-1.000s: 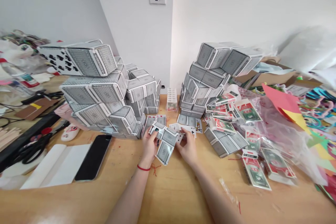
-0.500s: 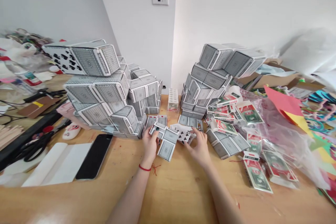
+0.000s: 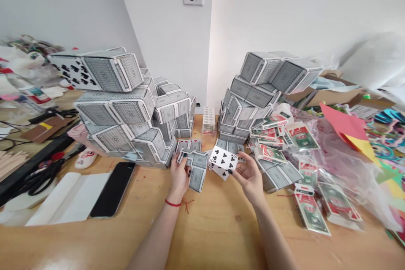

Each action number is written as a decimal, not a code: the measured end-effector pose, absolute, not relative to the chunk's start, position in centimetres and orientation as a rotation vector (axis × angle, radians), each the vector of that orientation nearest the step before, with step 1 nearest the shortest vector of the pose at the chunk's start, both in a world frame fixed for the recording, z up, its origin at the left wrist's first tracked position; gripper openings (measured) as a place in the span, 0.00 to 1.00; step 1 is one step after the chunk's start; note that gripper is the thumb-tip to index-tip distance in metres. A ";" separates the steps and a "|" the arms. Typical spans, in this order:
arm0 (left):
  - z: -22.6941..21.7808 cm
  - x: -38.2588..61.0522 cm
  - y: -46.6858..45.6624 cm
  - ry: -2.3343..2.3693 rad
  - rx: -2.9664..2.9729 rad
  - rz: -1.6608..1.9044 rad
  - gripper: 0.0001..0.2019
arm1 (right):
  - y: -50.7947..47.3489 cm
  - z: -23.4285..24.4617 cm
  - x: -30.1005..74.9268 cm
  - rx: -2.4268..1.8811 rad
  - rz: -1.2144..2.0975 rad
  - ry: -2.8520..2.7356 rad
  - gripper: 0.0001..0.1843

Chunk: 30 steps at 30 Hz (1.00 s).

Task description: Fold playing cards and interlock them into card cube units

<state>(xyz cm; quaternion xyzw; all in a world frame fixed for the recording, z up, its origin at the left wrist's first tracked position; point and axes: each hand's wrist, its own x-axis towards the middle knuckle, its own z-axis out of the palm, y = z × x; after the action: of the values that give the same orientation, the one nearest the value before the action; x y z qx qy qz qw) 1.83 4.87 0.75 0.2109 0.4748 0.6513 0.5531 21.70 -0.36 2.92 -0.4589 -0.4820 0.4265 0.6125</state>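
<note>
My left hand (image 3: 179, 178) grips a small folded assembly of grey-backed playing cards (image 3: 198, 171), which stands on the wooden table (image 3: 215, 228). My right hand (image 3: 249, 177) pinches a white card with black clubs (image 3: 223, 161) between thumb and fingers, raised just off the table. That card is bent into a corner and sits close to the grey cards, a small gap apart. Behind both hands rise two large stacks of box-like card structures, the left stack (image 3: 120, 122) and the right stack (image 3: 249, 93).
Packs of banknote-printed cards (image 3: 310, 214) and a clear plastic bag (image 3: 335, 156) lie to the right, with coloured paper (image 3: 344, 126) beyond. A black phone (image 3: 113, 190), white sheets (image 3: 66, 198) and black scissors (image 3: 41, 177) lie to the left. A white wall (image 3: 164, 29) stands behind.
My right hand has lifted the clubs card and turned its face up toward me, moving slightly right. My left hand and the grey cards have barely shifted.
</note>
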 end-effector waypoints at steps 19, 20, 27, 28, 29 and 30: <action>0.8 1.7 4.9 1.094 0.503 1.595 0.19 | -0.8 3.2 21.0 -1.081 0.813 -1.312 0.25; 0.8 1.7 4.9 1.091 0.511 1.603 0.19 | -0.8 3.1 21.0 -1.082 0.815 -1.316 0.25; 0.5 1.7 4.7 1.187 0.670 1.641 0.19 | -0.8 2.7 21.2 -1.088 0.869 -1.336 0.24; 0.5 1.7 4.6 1.201 0.693 1.637 0.19 | -0.8 2.6 21.2 -1.088 0.885 -1.336 0.24; 0.5 1.7 4.6 1.212 0.710 1.629 0.20 | -0.8 2.6 21.2 -1.086 0.903 -1.333 0.24; 0.5 1.7 4.6 1.219 0.721 1.621 0.20 | -0.8 2.5 21.3 -1.082 0.922 -1.327 0.23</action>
<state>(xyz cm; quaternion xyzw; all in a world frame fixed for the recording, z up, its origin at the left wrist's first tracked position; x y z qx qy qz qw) 1.68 4.56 0.51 0.2949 0.4985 0.6628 0.4746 21.28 -0.77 2.50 -0.4596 -0.5639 0.3917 0.5633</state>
